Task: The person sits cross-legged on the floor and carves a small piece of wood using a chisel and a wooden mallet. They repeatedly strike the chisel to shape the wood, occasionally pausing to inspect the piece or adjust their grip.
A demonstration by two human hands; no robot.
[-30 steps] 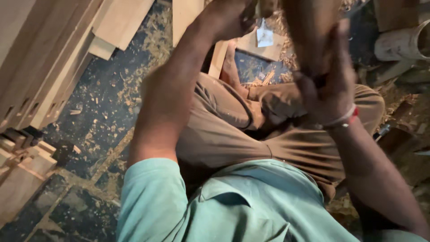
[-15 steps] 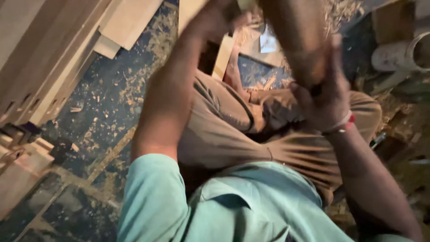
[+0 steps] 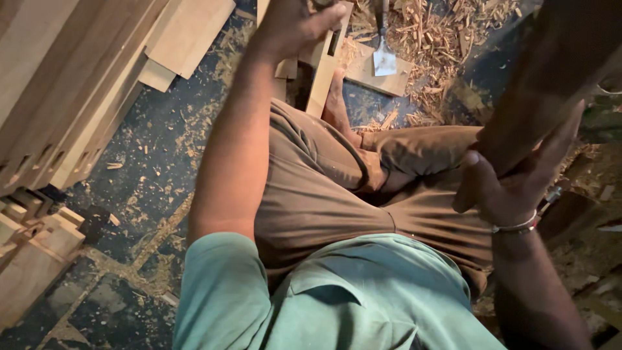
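Note:
I sit on the floor in brown trousers with my legs folded. My left hand (image 3: pixel 291 26) is stretched forward and closed round a small tool handle (image 3: pixel 322 4) that is mostly hidden. It rests on a pale wooden rail (image 3: pixel 326 68) with a slot cut in it. The rail leans against my bare foot (image 3: pixel 337 104). My right hand (image 3: pixel 512 188) is raised at the right, gripping a thick dark wooden club (image 3: pixel 551 78) that runs up out of view.
A flat chisel (image 3: pixel 384 55) lies on a small board (image 3: pixel 372 74) amid wood shavings (image 3: pixel 440 39) ahead. Long pale planks (image 3: pixel 71 84) are stacked at the left, with short offcuts (image 3: pixel 32 240) below them. The dark floor (image 3: pixel 168 149) is strewn with chips.
My right hand and the dark club have swung from the top centre, near my left hand, out to the right. The left hand stays on the rail.

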